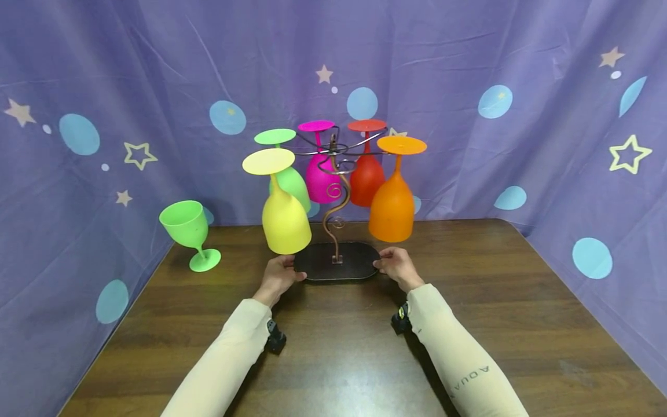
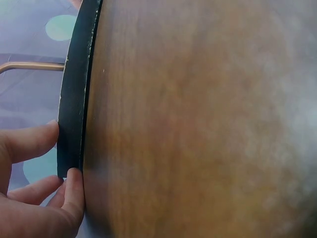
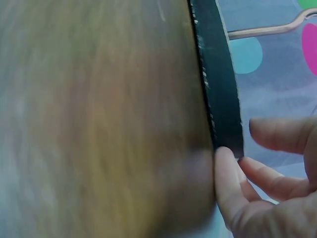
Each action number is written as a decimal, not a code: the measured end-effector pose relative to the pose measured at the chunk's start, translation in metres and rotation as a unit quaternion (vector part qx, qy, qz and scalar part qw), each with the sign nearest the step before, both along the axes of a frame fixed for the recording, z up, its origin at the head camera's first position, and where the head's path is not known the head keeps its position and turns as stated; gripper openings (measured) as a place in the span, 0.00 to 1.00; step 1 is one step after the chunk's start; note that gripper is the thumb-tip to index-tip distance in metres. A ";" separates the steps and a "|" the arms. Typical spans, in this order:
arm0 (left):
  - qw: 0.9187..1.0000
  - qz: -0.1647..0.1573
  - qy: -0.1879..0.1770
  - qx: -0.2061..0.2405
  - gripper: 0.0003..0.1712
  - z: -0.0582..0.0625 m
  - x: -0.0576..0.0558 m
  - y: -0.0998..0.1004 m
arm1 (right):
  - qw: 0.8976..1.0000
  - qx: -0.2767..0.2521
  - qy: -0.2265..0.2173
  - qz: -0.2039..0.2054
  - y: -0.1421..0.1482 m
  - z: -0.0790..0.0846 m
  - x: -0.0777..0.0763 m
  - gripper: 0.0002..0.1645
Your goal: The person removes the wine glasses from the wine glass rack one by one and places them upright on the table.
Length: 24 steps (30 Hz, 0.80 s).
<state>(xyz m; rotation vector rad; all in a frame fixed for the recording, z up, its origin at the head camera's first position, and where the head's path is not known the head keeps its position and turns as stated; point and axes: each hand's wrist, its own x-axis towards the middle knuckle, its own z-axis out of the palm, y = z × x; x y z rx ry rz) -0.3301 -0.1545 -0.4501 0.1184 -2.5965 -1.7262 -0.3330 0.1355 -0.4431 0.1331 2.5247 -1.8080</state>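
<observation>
A wine glass rack with a curved copper stem stands on the table, its wire arms at the top. Upside down from it hang a yellow goblet, a light green goblet, a magenta goblet, a red goblet and an orange goblet. My left hand grips the left end of the black oval base. At the opposite end, my right hand holds the base by its edge; in the right wrist view its fingers touch the end.
Upright at the table's left side stands another green goblet. A purple curtain with stars and blue spots hangs behind the wooden table and at both sides. Each wrist carries a small black camera.
</observation>
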 end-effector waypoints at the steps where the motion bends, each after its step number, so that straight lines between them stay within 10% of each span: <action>1: 1.000 0.000 0.000 0.000 0.35 0.000 0.000 0.000 | 1.000 -0.010 -0.002 0.008 0.002 0.001 0.000 0.20; 7: 1.000 -0.003 -0.004 0.007 0.36 0.002 -0.001 0.002 | 1.000 -0.024 0.012 0.008 0.033 0.014 0.002 0.21; 13: 1.000 -0.007 -0.007 0.017 0.37 0.002 -0.003 0.002 | 0.992 0.077 0.093 -0.024 0.076 0.056 0.007 0.20; 24: 1.000 -0.017 -0.008 0.024 0.36 0.004 0.000 0.000 | 0.932 0.233 0.269 -0.072 0.093 0.169 0.030 0.19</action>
